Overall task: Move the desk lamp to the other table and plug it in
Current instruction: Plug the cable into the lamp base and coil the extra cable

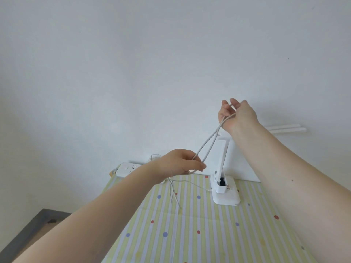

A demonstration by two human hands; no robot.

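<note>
A white desk lamp (225, 188) stands on the table with the striped, dotted cloth (190, 234), its upright arm rising beside my right forearm. Its thin white cable (209, 141) is stretched in a doubled loop between my hands. My left hand (180, 164) pinches the lower end of the loop just above the table. Higher up and to the right, my right hand (237, 114) grips the top of the loop. Loose cable strands (173, 194) hang from my left hand onto the cloth. A white power strip (127, 168) lies at the table's far left corner.
A white wall fills the background. A white board leans against the wall behind the lamp (241, 162). White tubes (284, 128) show beyond my right forearm. Dark floor (28, 232) appears at the lower left, beside the table's left edge.
</note>
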